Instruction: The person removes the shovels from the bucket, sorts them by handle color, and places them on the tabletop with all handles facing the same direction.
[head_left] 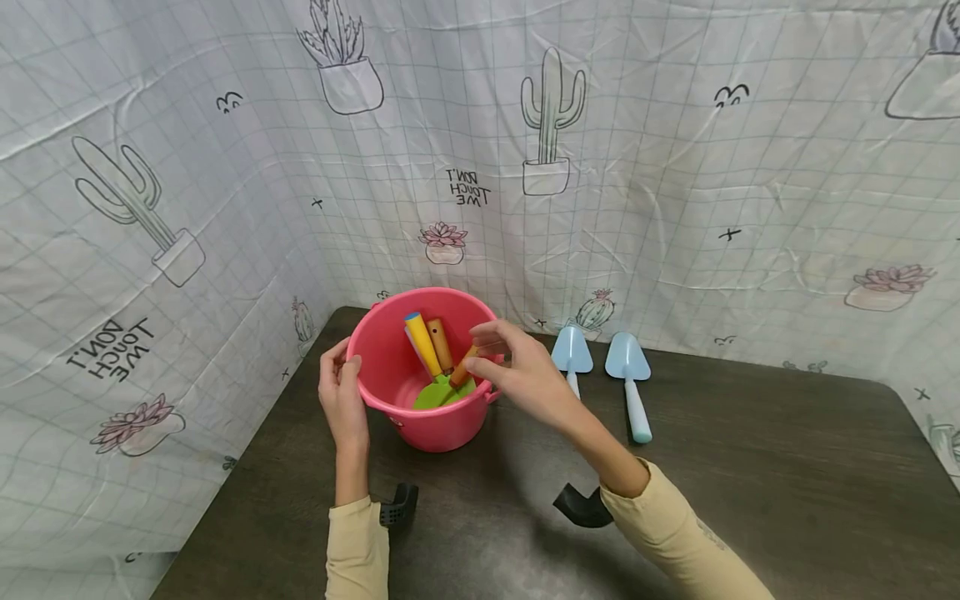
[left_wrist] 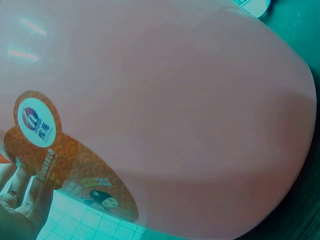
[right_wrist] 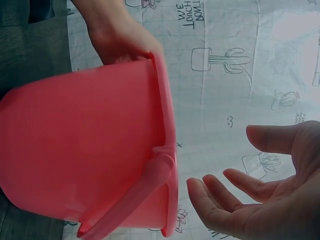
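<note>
A pink bucket stands on the dark table. My left hand grips its left rim, thumb over the edge and fingers along the outside; in the left wrist view those fingers lie by a printed label. Inside the bucket are a yellow handle with a blue end, two orange-brown handles and a green blade. Above the right rim hovers my right hand, fingers spread and loosely bent. The right wrist view shows nothing in that hand.
Two light-blue trowels with pale handles lie on the table right of the bucket, one partly behind my right hand. The bucket's pink carrying handle hangs at its side. A printed cloth encloses the table's back and left.
</note>
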